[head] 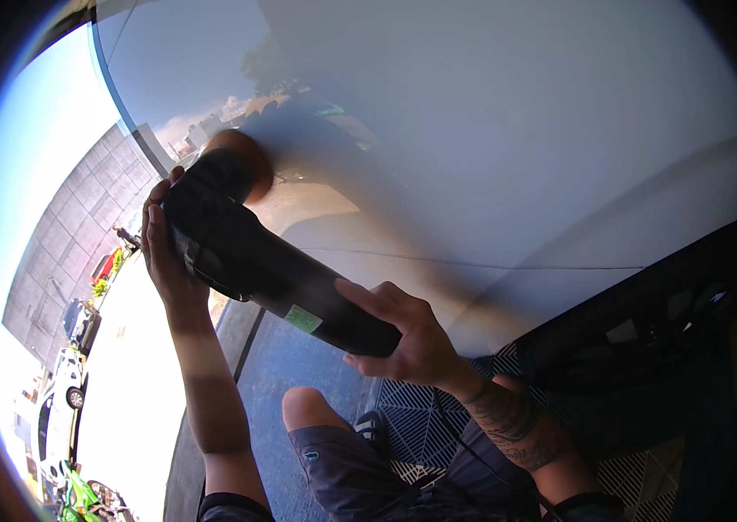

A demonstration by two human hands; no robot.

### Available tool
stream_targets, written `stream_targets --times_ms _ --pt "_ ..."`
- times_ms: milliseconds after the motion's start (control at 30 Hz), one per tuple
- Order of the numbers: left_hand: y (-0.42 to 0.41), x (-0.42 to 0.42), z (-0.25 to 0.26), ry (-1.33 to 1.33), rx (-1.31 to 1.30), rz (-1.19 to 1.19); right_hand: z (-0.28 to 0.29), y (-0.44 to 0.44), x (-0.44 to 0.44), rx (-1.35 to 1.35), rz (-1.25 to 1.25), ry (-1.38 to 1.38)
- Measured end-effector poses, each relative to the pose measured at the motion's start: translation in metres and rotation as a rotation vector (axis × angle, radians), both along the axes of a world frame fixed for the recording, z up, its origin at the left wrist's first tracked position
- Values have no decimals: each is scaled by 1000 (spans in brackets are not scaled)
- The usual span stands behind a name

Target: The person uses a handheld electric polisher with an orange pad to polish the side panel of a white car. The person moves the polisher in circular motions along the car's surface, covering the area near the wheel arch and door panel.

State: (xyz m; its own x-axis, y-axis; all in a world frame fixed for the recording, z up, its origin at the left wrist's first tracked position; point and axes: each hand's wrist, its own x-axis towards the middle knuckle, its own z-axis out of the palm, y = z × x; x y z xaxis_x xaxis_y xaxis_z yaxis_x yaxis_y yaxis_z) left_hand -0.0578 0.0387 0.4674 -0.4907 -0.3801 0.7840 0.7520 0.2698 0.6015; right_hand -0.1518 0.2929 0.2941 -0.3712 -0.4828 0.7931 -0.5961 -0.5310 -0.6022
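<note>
I hold a black car polisher (pixel 257 254) with both hands, its body slanting across the middle of the view. My left hand (pixel 169 254) cups the head end, fingers wrapped along its outer side. Around the rear grip is my right hand (pixel 407 333), with a finger stretched along the casing. A green sticker (pixel 303 318) marks the body. The round orange-brown pad (pixel 248 156) faces a glossy pale car panel (pixel 505 130), which mirrors sky, buildings and the tool. Whether the pad touches the paint is hard to tell.
A dark wheel (pixel 655 320) sits in its arch at right. Grated floor tiles (pixel 440 424) and blue flooring (pixel 290 359) lie below. A black cord (pixel 463 440) hangs by my legs. Outside at left are a green motorcycle (pixel 78 492), parked cars and a distant person (pixel 126 236).
</note>
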Motion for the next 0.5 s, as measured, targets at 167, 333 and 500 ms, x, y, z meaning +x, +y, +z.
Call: stream_targets --times_ms 167,333,500 --pt "2 -1 8 7 -27 5 7 -2 0 -18 5 -10" --pt "4 -3 22 3 -38 19 17 -4 0 -25 -2 -6" --pt "4 -4 31 1 -8 89 24 -8 0 -42 -12 8"
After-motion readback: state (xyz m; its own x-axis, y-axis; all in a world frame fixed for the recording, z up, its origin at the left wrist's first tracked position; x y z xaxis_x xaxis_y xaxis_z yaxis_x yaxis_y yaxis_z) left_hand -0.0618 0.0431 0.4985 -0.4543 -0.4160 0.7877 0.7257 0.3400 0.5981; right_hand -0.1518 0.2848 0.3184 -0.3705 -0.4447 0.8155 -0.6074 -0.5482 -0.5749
